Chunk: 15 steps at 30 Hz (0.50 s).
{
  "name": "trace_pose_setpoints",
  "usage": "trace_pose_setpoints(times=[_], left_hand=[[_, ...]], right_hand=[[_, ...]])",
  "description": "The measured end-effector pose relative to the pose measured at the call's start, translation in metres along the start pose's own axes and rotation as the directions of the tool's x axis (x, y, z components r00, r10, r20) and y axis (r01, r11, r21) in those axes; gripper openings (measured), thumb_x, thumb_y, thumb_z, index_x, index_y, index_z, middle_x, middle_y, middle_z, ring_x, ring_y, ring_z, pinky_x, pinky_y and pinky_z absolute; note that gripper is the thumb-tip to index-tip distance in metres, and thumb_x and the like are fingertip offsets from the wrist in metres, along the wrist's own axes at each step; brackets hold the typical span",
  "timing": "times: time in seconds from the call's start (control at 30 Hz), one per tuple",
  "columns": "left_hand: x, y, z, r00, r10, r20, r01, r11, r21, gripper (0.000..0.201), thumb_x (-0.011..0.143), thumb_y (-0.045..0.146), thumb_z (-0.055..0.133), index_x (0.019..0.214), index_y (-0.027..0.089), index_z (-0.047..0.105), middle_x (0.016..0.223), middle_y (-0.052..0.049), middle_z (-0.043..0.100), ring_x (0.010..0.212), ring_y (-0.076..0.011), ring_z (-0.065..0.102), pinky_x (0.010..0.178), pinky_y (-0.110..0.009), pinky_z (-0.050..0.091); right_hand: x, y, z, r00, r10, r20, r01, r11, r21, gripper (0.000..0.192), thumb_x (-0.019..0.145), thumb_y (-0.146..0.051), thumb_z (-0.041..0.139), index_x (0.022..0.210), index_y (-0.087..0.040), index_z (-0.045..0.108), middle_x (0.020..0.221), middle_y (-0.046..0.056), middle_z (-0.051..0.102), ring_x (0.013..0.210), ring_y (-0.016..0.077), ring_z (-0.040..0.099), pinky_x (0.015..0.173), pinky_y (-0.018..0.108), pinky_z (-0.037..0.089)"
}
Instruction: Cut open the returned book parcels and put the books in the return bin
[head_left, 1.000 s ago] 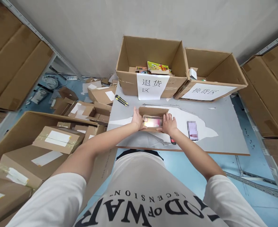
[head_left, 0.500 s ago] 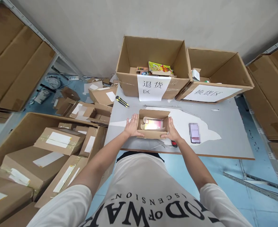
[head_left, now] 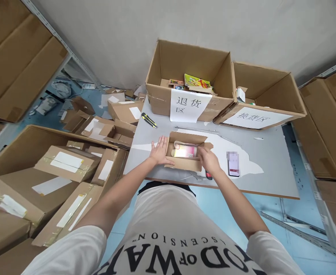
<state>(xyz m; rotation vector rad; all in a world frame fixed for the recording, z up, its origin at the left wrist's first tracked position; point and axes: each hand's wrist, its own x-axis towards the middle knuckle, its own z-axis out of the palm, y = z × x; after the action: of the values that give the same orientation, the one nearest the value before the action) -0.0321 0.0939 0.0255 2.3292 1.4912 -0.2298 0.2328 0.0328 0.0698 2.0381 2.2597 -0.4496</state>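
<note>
Near the front edge of the desk, a red object pokes out beside your right hand; a wrist snag could knock it off. Just behind: open carton, pink-and-yellow packet inside. Left hand splayed against its left wall, gripping nothing; right fingers curled at its right end (hold hidden, cannot tell). Uneven pulling could skew the carton. Cutter towards far left corner.

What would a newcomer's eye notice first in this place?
Probably two big open cartons with white paper signs, at the back of the grey table. Next, the small open box between the left hand and the right hand, with a pinkish package inside. The large carton of taped parcels at the picture's lower left also stands out.
</note>
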Motion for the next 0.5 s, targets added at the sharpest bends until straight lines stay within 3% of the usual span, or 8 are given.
trace_pose_setpoints(times=[0.1,0.17,0.27,0.37,0.5], left_hand=[[-0.001,0.002,-0.001,1.000,-0.010,0.007,0.010,1.000,0.013,0.141,0.048,0.085,0.052,0.146,0.003,-0.008,0.153,-0.021,-0.005,0.141,-0.0372,-0.008,0.109,-0.059,0.003],[-0.003,0.003,-0.001,1.000,-0.014,0.013,0.014,1.000,0.019,0.140,0.049,0.085,0.052,0.146,0.004,-0.007,0.154,-0.021,-0.004,0.141,-0.0373,-0.009,0.109,-0.059,0.002],[-0.004,0.004,-0.002,1.000,-0.021,0.015,0.021,1.000,0.011,0.139,0.049,0.085,0.052,0.146,0.004,-0.006,0.153,-0.022,-0.003,0.141,-0.0370,-0.009,0.109,-0.059,0.002],[-0.005,0.004,-0.002,1.000,-0.016,0.012,0.017,1.000,-0.014,0.140,0.048,0.084,0.054,0.147,0.004,-0.005,0.154,-0.022,-0.003,0.141,-0.0372,-0.009,0.109,-0.060,0.001],[-0.005,0.004,-0.003,1.000,-0.016,0.019,0.016,0.999,-0.032,0.140,0.047,0.082,0.057,0.147,0.005,-0.003,0.154,-0.020,-0.004,0.140,-0.0383,-0.012,0.109,-0.060,0.001]], right_hand=[[0.021,-0.017,0.000,0.949,0.067,0.310,-0.055,0.997,-0.049,0.039,0.088,-0.017,0.043,0.126,-0.016,0.052,0.122,0.017,0.058,0.111,0.0279,0.056,0.090,0.040,0.046],[0.037,-0.023,0.006,0.900,0.130,0.416,-0.104,0.991,-0.085,0.031,0.085,-0.015,0.050,0.114,-0.012,0.061,0.112,0.020,0.062,0.105,0.0299,0.059,0.086,0.041,0.048],[0.055,-0.026,0.016,0.888,0.173,0.425,-0.144,0.985,-0.099,0.028,0.081,-0.011,0.055,0.106,-0.008,0.065,0.111,0.023,0.063,0.108,0.0310,0.059,0.088,0.042,0.048],[0.069,-0.029,0.022,0.887,0.242,0.392,-0.217,0.970,-0.108,0.028,0.081,-0.012,0.057,0.107,-0.006,0.065,0.111,0.026,0.062,0.110,0.0312,0.059,0.091,0.042,0.047],[0.091,-0.030,0.026,0.853,0.352,0.386,-0.350,0.934,-0.077,0.033,0.085,-0.019,0.054,0.111,-0.001,0.062,0.107,0.030,0.063,0.105,0.0326,0.062,0.087,0.045,0.049]])
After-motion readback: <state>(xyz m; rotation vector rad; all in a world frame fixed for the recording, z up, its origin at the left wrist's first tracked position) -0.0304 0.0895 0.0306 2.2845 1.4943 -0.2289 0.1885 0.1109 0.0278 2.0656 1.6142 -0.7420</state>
